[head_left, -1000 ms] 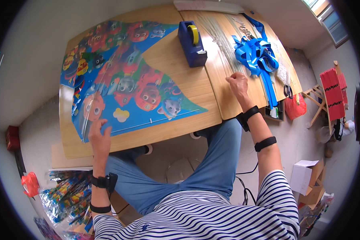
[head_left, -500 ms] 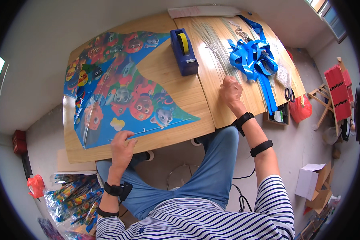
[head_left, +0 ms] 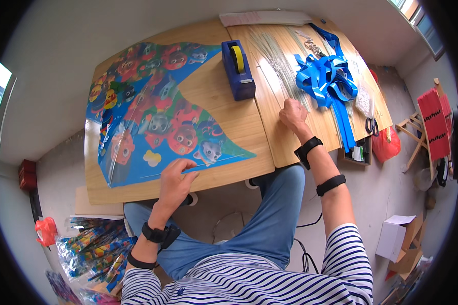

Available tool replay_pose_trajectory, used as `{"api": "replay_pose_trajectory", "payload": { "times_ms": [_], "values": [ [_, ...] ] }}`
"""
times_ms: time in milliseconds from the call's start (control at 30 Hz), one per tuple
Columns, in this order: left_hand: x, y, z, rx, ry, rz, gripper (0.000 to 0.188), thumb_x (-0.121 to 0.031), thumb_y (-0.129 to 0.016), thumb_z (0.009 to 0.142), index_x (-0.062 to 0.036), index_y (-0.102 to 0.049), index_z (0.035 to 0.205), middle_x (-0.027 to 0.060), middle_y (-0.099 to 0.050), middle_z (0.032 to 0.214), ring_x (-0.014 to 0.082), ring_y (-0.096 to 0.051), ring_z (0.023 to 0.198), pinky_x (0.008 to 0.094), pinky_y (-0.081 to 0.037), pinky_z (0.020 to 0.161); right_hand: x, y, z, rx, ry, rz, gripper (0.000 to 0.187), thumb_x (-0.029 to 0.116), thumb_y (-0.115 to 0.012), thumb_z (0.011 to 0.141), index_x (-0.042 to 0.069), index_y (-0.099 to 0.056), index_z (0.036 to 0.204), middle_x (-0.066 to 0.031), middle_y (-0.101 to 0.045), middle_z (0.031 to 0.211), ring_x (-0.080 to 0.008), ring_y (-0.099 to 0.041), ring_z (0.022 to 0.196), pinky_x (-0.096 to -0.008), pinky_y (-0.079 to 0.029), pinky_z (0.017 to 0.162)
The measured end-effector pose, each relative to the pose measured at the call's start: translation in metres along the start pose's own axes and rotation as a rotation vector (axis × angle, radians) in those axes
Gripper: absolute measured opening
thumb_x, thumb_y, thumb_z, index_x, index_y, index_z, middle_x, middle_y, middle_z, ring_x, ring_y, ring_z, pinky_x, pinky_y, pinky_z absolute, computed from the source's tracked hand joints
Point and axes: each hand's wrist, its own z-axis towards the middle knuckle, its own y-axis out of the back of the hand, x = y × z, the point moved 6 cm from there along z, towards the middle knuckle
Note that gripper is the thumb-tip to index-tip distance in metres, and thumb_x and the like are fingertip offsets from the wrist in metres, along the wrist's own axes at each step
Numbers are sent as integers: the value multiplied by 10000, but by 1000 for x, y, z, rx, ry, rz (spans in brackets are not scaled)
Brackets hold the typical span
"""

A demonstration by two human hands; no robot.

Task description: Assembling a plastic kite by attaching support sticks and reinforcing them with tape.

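With the left hand (head_left: 175, 178) laid flat and open on the kite sheet (head_left: 152, 117) at the table's (head_left: 229, 168) front edge and the right hand (head_left: 291, 113) curled over the thin rods (head_left: 282, 66), whether pinched cannot be told, the sheet could be dragged off.

I count one kite (head_left: 158, 117), one tape dispenser (head_left: 238, 69), one pair of scissors (head_left: 371, 125), two hands, four wristbands and one cardboard box (head_left: 394, 238).

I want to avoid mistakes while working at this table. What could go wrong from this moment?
1. The left hand presses only the near edge of the colourful kite sheet; most of the sheet lies loose, so it might slide or crease.
2. The right hand reaches into the thin pale rods; they look easy to scatter or bend.
3. The blue ribbon lies tangled across the rods and may catch on them.
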Motion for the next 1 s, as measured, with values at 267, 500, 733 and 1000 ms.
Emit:
{"api": "replay_pose_trajectory", "payload": {
  "times_ms": [267,500,733,1000],
  "values": [
    [-17,-32,46,157,202,-530,192,-106,-600,982,0,-649,1134,102,-713,1028,185,-679,933,316,-539,838,18,51,-70,142,-32,779,151,134,-666,822,-5,-667,763,-71,-638,688,-139,-607,646,-324,-473,570],
    [-32,-62,97,158,259,-1349,355,-270,-505,1061,-29,-541,1319,140,-695,1144,205,-682,961,334,-562,825,82,88,-212,559,23,1093,117,63,-666,862,1,-605,784,28,-516,658,-40,-436,598,-238,-355,518],
    [-35,-55,93,118,181,-1442,289,-240,-506,1060,-30,-581,1244,134,-705,1035,192,-689,896,320,-572,791,94,89,-232,585,95,1028,150,40,-662,851,-8,-552,760,11,-510,647,-50,-425,586,-249,-354,513],
    [-30,-32,91,45,174,-1330,125,-159,-627,999,-49,-632,1057,94,-709,900,172,-690,794,286,-571,715,108,93,-237,611,83,1157,144,38,-655,850,-5,-550,761,20,-493,640,-49,-428,594,-244,-360,522]
  ]
}}
